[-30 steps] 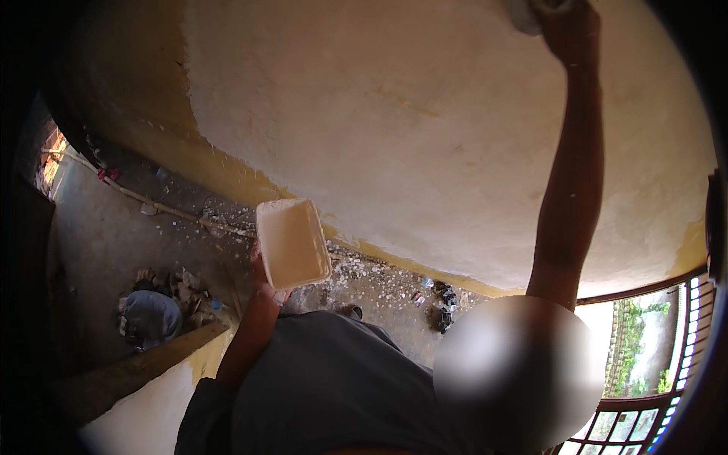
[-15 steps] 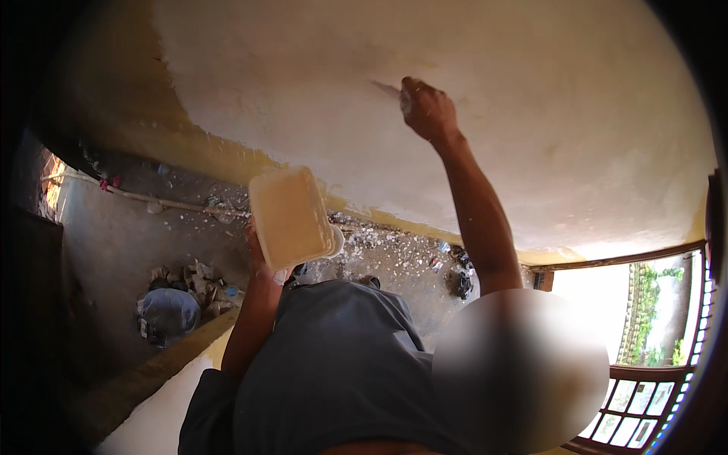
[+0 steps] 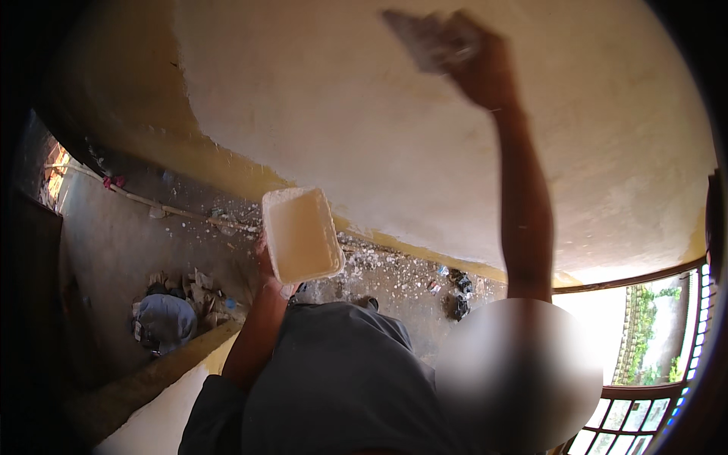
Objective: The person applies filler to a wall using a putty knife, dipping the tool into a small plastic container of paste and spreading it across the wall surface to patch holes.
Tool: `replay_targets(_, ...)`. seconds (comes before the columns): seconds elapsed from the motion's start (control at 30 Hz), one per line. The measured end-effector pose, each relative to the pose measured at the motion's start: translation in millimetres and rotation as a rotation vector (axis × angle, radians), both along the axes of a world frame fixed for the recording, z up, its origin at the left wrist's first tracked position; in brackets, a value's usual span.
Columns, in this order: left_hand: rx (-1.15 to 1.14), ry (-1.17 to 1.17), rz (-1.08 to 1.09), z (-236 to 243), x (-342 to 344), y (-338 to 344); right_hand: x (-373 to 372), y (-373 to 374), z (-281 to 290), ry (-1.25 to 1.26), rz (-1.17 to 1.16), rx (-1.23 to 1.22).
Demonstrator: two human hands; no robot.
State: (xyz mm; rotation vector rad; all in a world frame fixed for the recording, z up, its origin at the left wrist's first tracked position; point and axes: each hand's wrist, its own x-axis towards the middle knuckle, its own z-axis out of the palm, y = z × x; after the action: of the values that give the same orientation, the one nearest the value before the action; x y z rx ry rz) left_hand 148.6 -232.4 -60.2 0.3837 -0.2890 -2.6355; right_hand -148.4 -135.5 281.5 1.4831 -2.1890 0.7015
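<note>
My left hand (image 3: 269, 267) grips a pale rectangular plastic tub (image 3: 331, 236) from its left side, with most of the fingers hidden behind it. The tub's inside looks light tan; whether that is filling or bare plastic I cannot tell. High up at the wall (image 3: 349, 144), my right hand (image 3: 481, 67) is closed around a putty knife (image 3: 415, 42). Motion smears the knife, and its wide blade points to the upper left, close to the wall. Whether it touches the surface is unclear. A pale coat covers most of the wall, bordered by darker yellow paint.
White flecks litter the floor (image 3: 364, 284) along the wall's foot, where a long pole (image 3: 171, 207) lies. Crumpled paper (image 3: 203, 292) and a bluish bundle (image 3: 165, 322) sit at lower left. Dark scraps (image 3: 460, 296) lie near a bright window (image 3: 629, 413) on the right.
My right hand has swept upward and to the right with the putty knife, showing more of the blade. The tub sits slightly lower and further right, tilted so its rim and inside show.
</note>
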Motion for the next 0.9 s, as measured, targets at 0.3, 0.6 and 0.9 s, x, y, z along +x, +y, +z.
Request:
replay_targets(0.3,-0.157,-0.015,-0.087,7,-18,-21,-21,-44,-131,0.022,-0.256,0.376)
replay_targets(0.6,-0.087,0.068,-0.096,49,-25,-32,-13,84,249,0.110,-0.164,-0.240)
replay_targets(0.9,-0.235,0.080,-0.198,62,-41,-43,72,35,-77,-0.276,0.394,0.119)
